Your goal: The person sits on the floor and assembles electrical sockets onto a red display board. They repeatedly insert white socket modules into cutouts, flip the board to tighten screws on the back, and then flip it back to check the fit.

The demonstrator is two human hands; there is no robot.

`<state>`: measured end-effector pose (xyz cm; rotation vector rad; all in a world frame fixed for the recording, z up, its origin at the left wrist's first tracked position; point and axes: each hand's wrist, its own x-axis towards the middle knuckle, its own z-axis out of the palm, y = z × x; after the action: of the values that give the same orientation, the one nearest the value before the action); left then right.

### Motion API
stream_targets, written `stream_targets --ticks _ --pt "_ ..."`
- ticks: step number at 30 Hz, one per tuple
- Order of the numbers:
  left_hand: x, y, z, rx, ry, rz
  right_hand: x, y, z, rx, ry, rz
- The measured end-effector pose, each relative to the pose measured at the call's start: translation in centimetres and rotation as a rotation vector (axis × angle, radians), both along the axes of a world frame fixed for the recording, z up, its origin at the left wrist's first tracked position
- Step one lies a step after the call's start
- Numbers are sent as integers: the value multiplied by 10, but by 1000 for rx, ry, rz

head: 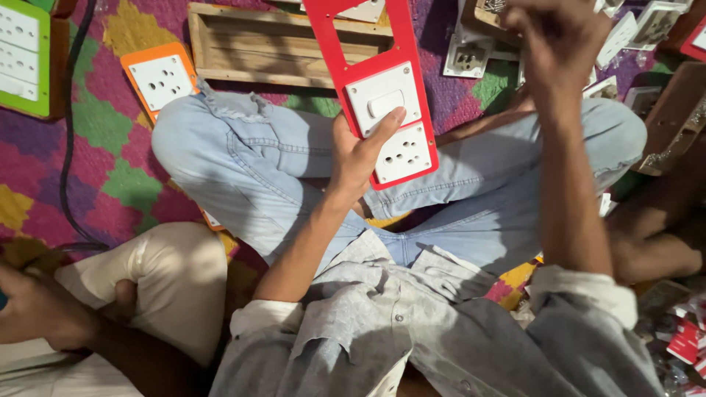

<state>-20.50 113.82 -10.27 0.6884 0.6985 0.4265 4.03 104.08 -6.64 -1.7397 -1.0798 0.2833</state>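
Observation:
My left hand (pixel 362 151) grips the lower end of a long red switchboard plate (pixel 360 40), thumb pressed on its front. A white rocker switch (pixel 382 99) and a white socket module (pixel 402 152) sit in the plate's lower slots; the upper slots are open holes. My right hand (pixel 560 35) is raised at the top right, blurred, fingers bunched together over white parts; whether it holds something small cannot be told. I sit cross-legged in light blue jeans (pixel 243 158) on a colourful mat.
An orange plate with a white socket (pixel 159 79) lies by my left knee, a green plate (pixel 23 55) at far left. A wooden frame (pixel 254 44) lies ahead. White socket modules (pixel 468 57) are scattered top right. Another person's knee (pixel 158 268) and hand (pixel 37 309) are bottom left.

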Motion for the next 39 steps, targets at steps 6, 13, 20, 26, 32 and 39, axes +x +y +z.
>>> stream_targets --ticks 6,13,20,26,32,39 --pt "2 -2 -6 188 14 17 -92 -21 -5 -19 497 -7" --pt "0 -5 2 500 120 4 -119 -21 -11 52 673 -123" --pt "0 -7 11 628 141 -12 -115 -19 -12 51 780 -133" --pt "-2 -8 14 743 98 -35 -114 -12 -13 115 962 -60" --pt "0 -5 10 724 104 -38 -116 -7 -11 8 1230 -122" --pt "5 -10 -2 630 46 -58 -109 -10 -8 9 1090 -98"
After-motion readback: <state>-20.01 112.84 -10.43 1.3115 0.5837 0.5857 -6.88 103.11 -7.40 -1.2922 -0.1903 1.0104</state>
